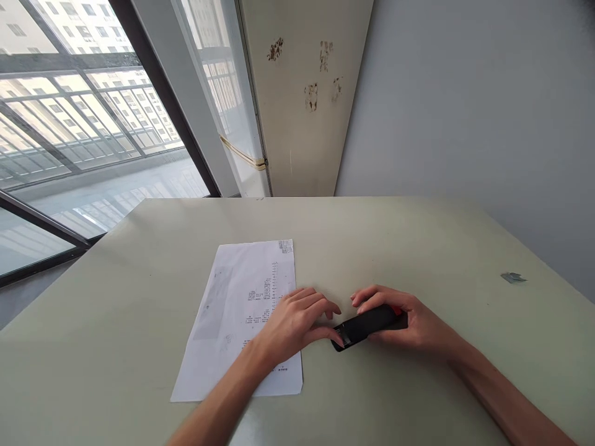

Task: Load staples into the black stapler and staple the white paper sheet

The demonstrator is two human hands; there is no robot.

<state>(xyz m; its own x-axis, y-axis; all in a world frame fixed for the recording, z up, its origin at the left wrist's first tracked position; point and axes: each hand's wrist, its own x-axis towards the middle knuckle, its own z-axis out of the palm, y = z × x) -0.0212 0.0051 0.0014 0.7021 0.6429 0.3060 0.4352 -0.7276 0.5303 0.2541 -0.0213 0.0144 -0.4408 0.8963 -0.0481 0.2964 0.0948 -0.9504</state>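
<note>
A black stapler (367,324) with a red patch near its rear lies in my right hand (409,319), just above or on the table; which one, I cannot tell. The fingers of that hand wrap round its back half, thumb on the near side. My left hand (297,322) reaches over the right edge of the printed paper (204,365). Its thumb touches the front end of the stapler, where a metal part shows. The other left fingers are bent and stay apart from the stapler. The paper lies flat, partly covered by my left hand and forearm.
A few small grey strips (513,277), possibly staples, lie towards the right edge of the pale table (395,241). Behind it stand a grey wall (465,111) and a stained beige panel (302,136). A window (83,124) with a railing outside is at the left.
</note>
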